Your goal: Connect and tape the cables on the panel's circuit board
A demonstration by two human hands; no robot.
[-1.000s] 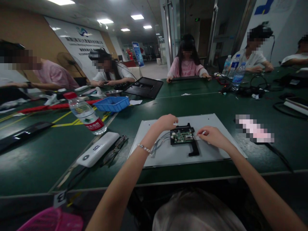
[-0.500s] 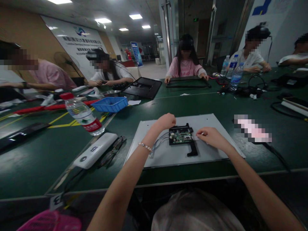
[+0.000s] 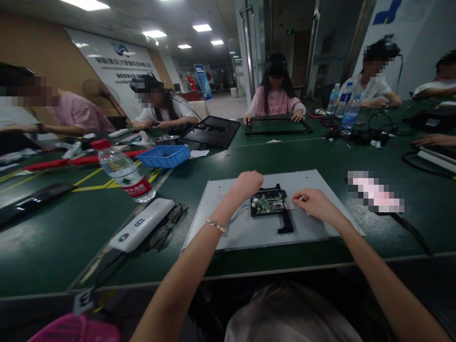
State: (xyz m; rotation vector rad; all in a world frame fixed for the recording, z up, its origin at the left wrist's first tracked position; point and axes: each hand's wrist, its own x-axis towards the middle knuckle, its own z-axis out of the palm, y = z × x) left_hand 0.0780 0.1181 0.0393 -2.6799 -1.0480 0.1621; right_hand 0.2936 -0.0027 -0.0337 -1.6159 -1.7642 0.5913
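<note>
A grey metal panel (image 3: 313, 187) lies flat on the green table in front of me. A small green circuit board (image 3: 268, 204) in a black bracket sits in its middle, with thin wires leading off its left side. My left hand (image 3: 248, 184) is curled into a fist at the board's upper left corner; what it grips is hidden. My right hand (image 3: 314, 203) is pinched on a small white piece at the board's right edge.
A water bottle (image 3: 123, 171), a white power bank (image 3: 142, 224) and folded glasses (image 3: 167, 225) lie left of the panel. A blue tray (image 3: 164, 155) stands farther back. Cables and bottles crowd the right side. Several other people work around the table. A pink basket (image 3: 74, 330) is below left.
My left hand has shifted slightly down toward the board's corner. Across the table a person has laid a black frame flat. A hand has appeared at the far right.
</note>
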